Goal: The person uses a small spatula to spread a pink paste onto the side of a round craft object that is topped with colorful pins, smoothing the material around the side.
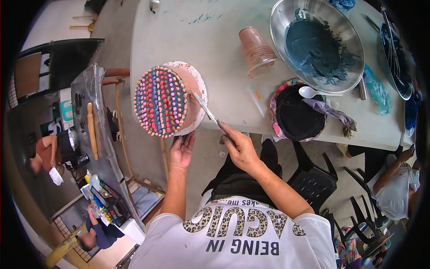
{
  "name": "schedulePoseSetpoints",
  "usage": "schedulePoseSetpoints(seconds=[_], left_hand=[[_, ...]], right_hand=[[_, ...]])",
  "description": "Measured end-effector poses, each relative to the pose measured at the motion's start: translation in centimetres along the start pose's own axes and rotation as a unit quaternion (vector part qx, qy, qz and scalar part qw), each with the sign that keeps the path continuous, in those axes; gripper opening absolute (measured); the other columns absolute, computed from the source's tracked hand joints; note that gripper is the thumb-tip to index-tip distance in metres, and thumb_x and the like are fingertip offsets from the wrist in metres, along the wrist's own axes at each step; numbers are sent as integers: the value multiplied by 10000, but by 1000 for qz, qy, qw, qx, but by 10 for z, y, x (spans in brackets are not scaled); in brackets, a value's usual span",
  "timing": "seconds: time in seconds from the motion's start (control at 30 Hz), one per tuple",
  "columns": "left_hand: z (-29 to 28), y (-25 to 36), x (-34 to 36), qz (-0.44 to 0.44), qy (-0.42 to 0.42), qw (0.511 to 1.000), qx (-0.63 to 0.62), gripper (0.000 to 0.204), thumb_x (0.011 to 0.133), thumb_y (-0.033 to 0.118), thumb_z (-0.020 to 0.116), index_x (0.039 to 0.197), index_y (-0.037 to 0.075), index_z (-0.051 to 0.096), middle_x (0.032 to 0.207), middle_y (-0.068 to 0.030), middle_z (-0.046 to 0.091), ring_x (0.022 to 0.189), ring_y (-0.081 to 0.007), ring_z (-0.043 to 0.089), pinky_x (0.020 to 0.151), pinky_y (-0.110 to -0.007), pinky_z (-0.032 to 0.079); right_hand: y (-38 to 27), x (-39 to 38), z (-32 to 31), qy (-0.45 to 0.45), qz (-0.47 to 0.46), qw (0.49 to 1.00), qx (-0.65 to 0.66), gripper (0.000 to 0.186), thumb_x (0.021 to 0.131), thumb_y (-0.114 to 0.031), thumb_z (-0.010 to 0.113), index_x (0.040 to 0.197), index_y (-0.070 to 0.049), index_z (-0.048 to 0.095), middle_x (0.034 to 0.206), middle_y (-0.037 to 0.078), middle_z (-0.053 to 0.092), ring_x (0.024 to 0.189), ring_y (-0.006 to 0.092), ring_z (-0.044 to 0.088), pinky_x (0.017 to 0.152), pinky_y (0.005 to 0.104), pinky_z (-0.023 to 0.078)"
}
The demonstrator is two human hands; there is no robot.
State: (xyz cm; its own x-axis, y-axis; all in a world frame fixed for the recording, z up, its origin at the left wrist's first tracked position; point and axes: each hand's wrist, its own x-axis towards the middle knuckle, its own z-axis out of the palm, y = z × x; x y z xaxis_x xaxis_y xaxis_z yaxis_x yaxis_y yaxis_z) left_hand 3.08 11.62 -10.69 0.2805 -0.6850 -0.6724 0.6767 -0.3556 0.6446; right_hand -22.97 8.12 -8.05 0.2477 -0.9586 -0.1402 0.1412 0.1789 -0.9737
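Note:
A round cake (161,101) stands on a white cake board (204,87) near the table's front left. Rows of small pink, red, blue and brown icing dabs cover its dark top, with tan dabs around the rim. Smooth brown icing coats its side. My right hand (242,150) grips a palette knife (205,107), its blade tip against the brown side at the right. Palm up, my left hand (182,153) holds the board's near edge, fingertips partly hidden beneath it. Both hands have dark smears on the fingers.
Right of the cake lie stacked plastic cups (257,51), a metal bowl (320,45) of dark blue icing, a round black pad (300,112), a white spoon (313,93) and a piping bag (331,112). A black chair (313,177) stands below the table. Other people sit left and right.

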Motion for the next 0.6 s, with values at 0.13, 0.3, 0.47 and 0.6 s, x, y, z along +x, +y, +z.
schedulePoseSetpoints(seconds=[0.13,0.3,0.47,0.6], left_hand=[[0,1,-1,-11,4,1000,-10,397,935,31,480,1324,-30,428,1327,-209,518,1247,-336,508,1067,-419,446],[9,2,-6,-9,6,1000,2,377,949,54,475,1316,-27,439,1319,-197,527,1242,-326,516,1064,-419,445],[9,-2,-4,-9,-13,1000,7,376,956,70,475,1318,-24,437,1315,-191,530,1232,-322,525,1070,-424,438],[8,-4,-4,-13,-22,1000,1,393,954,66,473,1334,-17,420,1323,-181,524,1231,-324,526,1073,-425,435]], right_hand=[[-2,5,3,18,-15,999,-31,457,907,23,534,1358,-52,506,870,137,609,723,166,558,721,274,468],[-2,7,15,28,-2,999,-32,467,891,30,547,1350,-50,514,851,128,596,689,158,518,694,262,452],[-3,11,20,46,-19,997,-60,469,881,29,558,1343,-46,517,839,114,580,663,150,488,660,259,434],[1,11,25,55,-27,996,-58,472,882,27,560,1345,-47,513,832,109,568,660,155,478,653,263,429]])
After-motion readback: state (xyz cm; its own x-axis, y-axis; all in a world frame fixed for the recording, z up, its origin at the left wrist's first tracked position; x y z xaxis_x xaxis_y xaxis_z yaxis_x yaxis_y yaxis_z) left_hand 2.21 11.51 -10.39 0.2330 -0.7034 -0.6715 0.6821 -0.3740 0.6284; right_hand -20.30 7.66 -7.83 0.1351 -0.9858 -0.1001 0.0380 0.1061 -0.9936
